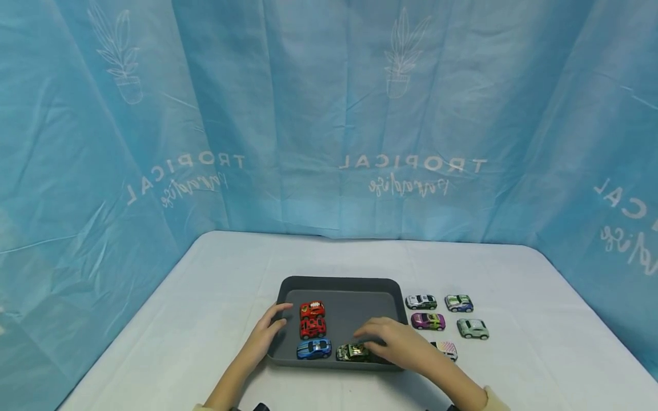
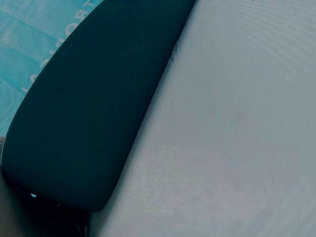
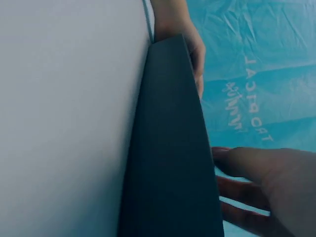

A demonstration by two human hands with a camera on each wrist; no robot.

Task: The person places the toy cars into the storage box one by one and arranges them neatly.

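Four toy cars sit in the tray (image 1: 340, 283) so far, five more wait on the table to its right, so we judge the loading a bit under halfway

Nearest us: our right hand (image 1: 400, 345) is over the green camo car (image 1: 352, 352) at the tray's near edge, fingers curled down around its rear end, looks like a light pinch, car wheels-down on the tray floor. Beside it to the left, the blue car (image 1: 314, 349). Our left hand (image 1: 265, 333) rests against the tray's left wall, fingers fairly straight, bracing it, nothing held

Next back: two red cars (image 1: 312, 319) one behind the other, in line with the blue one

Outside the tray: pink-patterned car (image 1: 446, 349) just behind our right hand, then purple car (image 1: 428, 321), pale green car (image 1: 473, 328), and furthest, white car (image 1: 421, 301) and silver-blue car (image 1: 459, 303)

Materials: tray is dark grey, matte, rounded corners, low raised rim, looks like plastic or rubber. Cars are small, glossy, printed shells. Table cloth (image 1: 231, 268) is white, fine weave. Backdrop (image 1: 329, 114) is thin creased blue sheet with pale plant and lettering print
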